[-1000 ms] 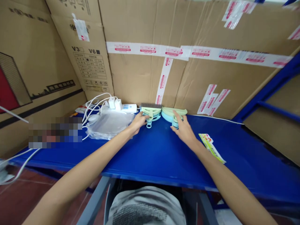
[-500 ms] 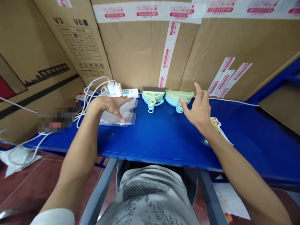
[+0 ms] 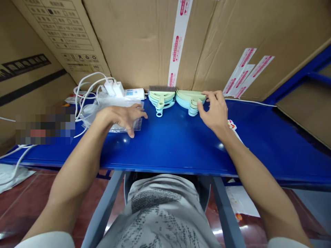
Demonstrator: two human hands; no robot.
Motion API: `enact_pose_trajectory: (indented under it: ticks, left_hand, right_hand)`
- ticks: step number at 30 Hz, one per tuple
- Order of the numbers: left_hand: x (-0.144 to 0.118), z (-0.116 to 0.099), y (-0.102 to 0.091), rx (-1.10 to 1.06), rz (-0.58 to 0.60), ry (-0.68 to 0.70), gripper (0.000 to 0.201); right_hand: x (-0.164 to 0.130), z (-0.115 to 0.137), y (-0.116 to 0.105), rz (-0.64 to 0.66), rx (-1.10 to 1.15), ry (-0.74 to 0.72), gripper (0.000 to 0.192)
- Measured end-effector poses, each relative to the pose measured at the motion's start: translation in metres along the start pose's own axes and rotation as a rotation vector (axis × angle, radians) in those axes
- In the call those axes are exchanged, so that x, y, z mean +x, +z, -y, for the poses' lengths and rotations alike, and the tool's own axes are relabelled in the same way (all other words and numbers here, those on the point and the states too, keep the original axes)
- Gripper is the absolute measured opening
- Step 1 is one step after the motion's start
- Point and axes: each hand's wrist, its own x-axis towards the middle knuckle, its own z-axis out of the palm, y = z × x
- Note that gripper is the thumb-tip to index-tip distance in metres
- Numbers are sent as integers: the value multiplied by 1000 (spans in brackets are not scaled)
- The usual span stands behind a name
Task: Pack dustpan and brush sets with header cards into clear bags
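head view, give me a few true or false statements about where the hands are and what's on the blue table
1. The left hand rests on the clear plastic bags. True.
2. The right hand holds a pair of scissors. False: its fingers touch the stack of dustpans, and no scissors show.
3. The stack of small brushes lies between the two hands, by the cardboard wall. True.
4. The white power strip lies to the right of the dustpans. False: it lies to their left, behind the bags.
5. The table is red. False: it is blue.
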Motion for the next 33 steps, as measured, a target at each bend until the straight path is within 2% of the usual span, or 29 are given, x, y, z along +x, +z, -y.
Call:
enact_pose_trajectory:
  ticks: [5, 8, 10, 12, 15, 17, 20, 26, 31, 33]
  left_hand:
    - [4, -8, 3, -16, -81, -102, 64]
    - [1, -11, -1, -37, -94, -147, 69]
    - [-1, -17, -6, -91, -138, -100, 74]
    - [0, -26, -11, -177, -247, -24, 67]
    - [8, -41, -15, -231, -515, 30, 32]
    - [16, -47, -13, -172, -677, 11, 13]
    - [26, -52, -4, -35, -798, -31, 11]
    - [39, -57, 14, -7, -868, -53, 16]
    - [43, -56, 21, -22, -829, -15, 19]
    - [44, -53, 23, 20, -804, 28, 28]
  right_hand:
    - [1, 0, 4, 48, 39, -10, 28]
    - [3, -4, 10, 89, 59, -27, 25]
    - [5, -6, 13, 112, 67, -37, 25]
    - [6, -7, 15, 125, 67, -44, 26]
    - [6, -7, 14, 148, 45, -57, 30]
    - [6, -6, 13, 161, 25, -57, 34]
    - [8, -6, 13, 139, 18, -41, 42]
    - [11, -7, 12, 73, 65, -22, 42]
    - [10, -7, 9, 88, 159, -31, 30]
    - [9, -8, 8, 80, 180, -41, 25]
